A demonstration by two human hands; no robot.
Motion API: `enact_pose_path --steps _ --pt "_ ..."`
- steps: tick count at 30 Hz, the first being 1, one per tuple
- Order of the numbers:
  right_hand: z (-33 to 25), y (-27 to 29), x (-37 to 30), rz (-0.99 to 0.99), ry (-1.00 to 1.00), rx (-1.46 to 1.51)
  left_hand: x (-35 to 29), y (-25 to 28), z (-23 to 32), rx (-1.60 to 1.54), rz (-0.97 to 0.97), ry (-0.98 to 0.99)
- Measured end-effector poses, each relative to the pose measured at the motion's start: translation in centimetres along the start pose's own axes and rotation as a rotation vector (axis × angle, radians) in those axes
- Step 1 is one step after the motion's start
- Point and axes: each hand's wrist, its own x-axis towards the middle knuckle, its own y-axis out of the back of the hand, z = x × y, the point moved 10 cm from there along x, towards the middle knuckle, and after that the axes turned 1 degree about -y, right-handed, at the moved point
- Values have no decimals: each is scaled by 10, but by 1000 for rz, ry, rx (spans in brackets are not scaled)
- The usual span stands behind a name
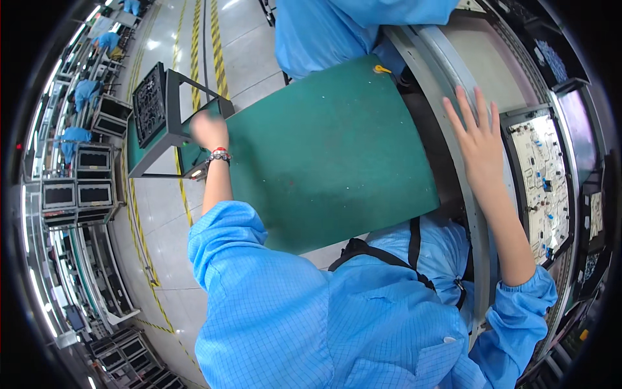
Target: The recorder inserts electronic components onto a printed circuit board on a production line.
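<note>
the dark metal frame unit [162, 113] stands tilted on the left end of the green mat [330, 149], and the left hand [208, 129] is closed on its near edge, seemingly gripping it, though the fingers are hidden. well apart on the other side, the right hand [478, 133] hovers open with fingers spread over the grey conveyor rail [447, 78], just beside a white circuit board [541, 172] in its dark tray.

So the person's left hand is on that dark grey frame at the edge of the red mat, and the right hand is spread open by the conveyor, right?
Not quite: the mat is green, not red. The rest holds in the head view: the left hand is on the dark grey frame at the mat's edge, and the right hand is spread open by the conveyor.
</note>
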Motion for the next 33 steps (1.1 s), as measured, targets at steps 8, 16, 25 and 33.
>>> enact_pose_path --steps 8,16,25,33 --pt "2 0 0 -55 -14 -68 14 11 -40 67 65 -14" --pt "-9 15 -3 -33 3 38 35 9 -107 99 130 228" --pt "-7 19 1 -81 -38 176 58 1 -149 162 166 276" --pt "-12 14 4 -130 -52 134 66 -4 -186 383 207 300"
